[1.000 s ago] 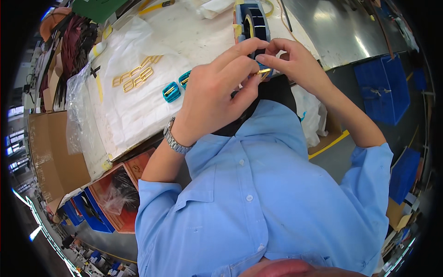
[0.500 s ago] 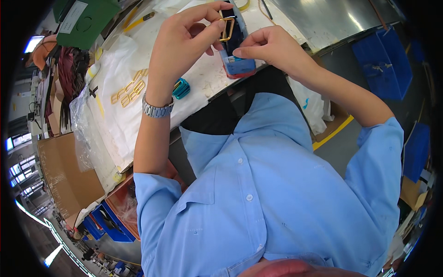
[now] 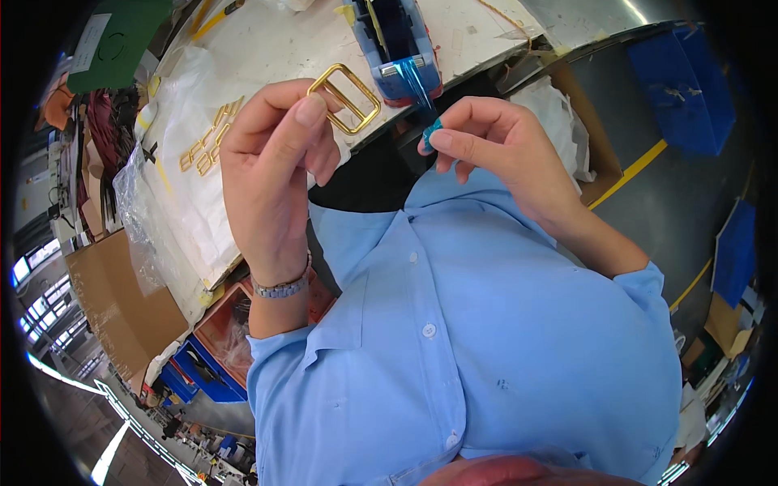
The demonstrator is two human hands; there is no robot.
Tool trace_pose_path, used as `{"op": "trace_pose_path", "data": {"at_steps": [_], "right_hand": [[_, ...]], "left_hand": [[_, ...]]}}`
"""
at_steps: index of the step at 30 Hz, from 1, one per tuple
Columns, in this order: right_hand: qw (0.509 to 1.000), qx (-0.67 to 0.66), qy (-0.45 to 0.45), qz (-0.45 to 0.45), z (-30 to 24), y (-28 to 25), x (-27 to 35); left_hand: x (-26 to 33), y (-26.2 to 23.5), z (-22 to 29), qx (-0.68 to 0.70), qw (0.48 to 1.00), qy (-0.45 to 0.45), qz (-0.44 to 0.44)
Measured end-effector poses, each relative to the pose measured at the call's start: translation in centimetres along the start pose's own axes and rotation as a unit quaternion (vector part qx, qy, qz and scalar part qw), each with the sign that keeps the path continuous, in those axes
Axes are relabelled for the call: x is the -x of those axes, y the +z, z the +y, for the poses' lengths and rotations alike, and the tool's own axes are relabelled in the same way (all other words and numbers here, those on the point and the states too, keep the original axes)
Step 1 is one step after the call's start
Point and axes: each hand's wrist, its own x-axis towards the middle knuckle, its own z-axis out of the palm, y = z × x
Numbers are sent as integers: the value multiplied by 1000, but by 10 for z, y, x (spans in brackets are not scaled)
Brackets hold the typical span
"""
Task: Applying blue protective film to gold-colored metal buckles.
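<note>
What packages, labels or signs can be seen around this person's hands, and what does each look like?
Clear plastic bag: on the white bench, left of the left hand, crumpled, see-through.
Cardboard box: lower left, below the bench, flat, brown.
Green sheet: top left, with a white label beside it.
Blue bins: on the floor, far right.

A rectangular gold-coloured metal buckle [image 3: 344, 99] with a centre bar is pinched by one corner in the left hand [image 3: 271, 174], tilted above the bench's near edge. A strip of clear blue tape [image 3: 423, 93] runs taut from the blue dispenser [image 3: 395, 42], near the bench's edge, to the right hand [image 3: 494, 146].
</note>
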Motion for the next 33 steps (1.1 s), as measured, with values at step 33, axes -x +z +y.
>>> {"op": "trace_pose_path", "data": {"at_steps": [33], "right_hand": [[990, -131, -23, -36, 23, 11, 2]], "left_hand": [[27, 23, -72, -340, 906, 251, 31]]}}
